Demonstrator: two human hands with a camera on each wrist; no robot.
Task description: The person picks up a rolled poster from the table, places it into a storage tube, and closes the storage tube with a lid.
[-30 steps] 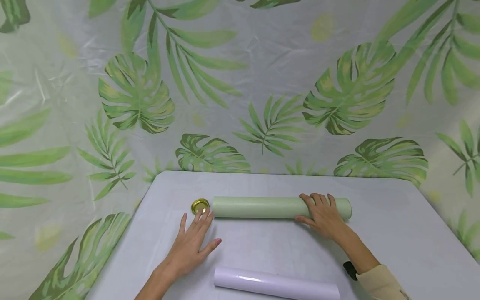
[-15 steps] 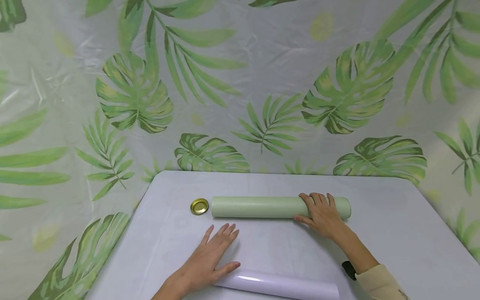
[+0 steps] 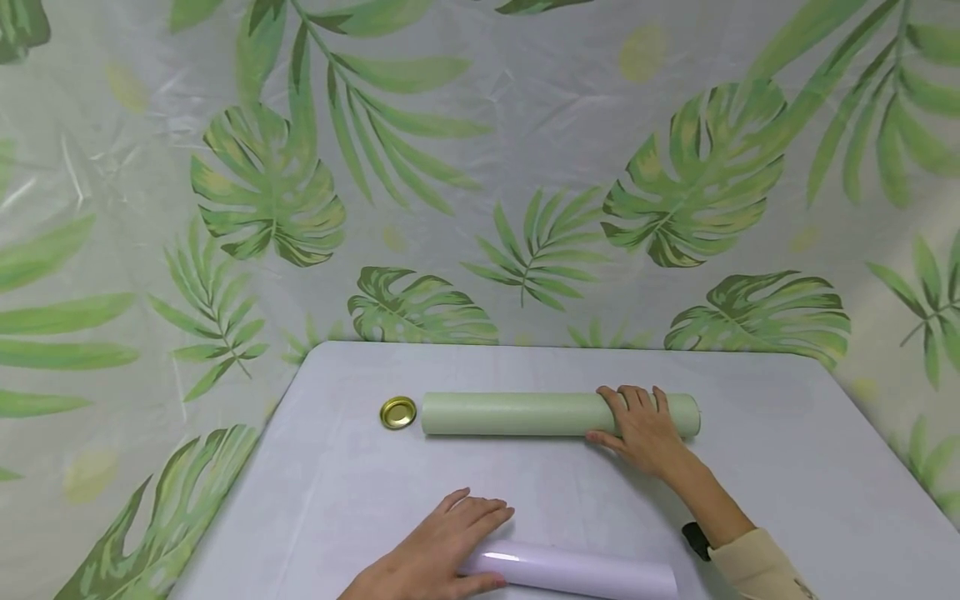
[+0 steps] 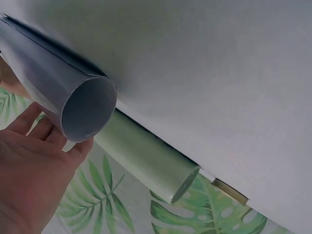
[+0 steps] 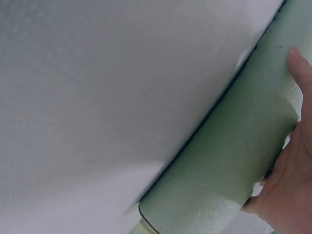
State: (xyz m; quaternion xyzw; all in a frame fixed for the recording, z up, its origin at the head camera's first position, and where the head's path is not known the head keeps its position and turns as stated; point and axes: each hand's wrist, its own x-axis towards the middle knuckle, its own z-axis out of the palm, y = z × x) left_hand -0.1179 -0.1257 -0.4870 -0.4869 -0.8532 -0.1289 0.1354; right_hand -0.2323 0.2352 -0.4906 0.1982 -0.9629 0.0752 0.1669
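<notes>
A pale green roll (image 3: 517,414), smooth and tube-shaped, lies across the far part of the table. My right hand (image 3: 641,433) grips it near its right end, with the fingers over the top and the thumb on the near side. Nearer to me lies a glossy lilac roll (image 3: 585,570); its hollow end (image 4: 90,108) shows in the left wrist view. Over that roll's left end is my left hand (image 3: 438,546), fingers extended beyond it and the thumb on the near side. Whether the palm touches the roll is hidden.
A round gold lid (image 3: 397,412) lies just left of the green roll. The white table (image 3: 337,492) ends at the back against a leaf-patterned sheet (image 3: 540,150). A black object (image 3: 696,541) sits by the right sleeve.
My left hand has moved from the gold lid, back towards me and to the right, onto the lilac roll's left end. The right hand stays on the green roll.
</notes>
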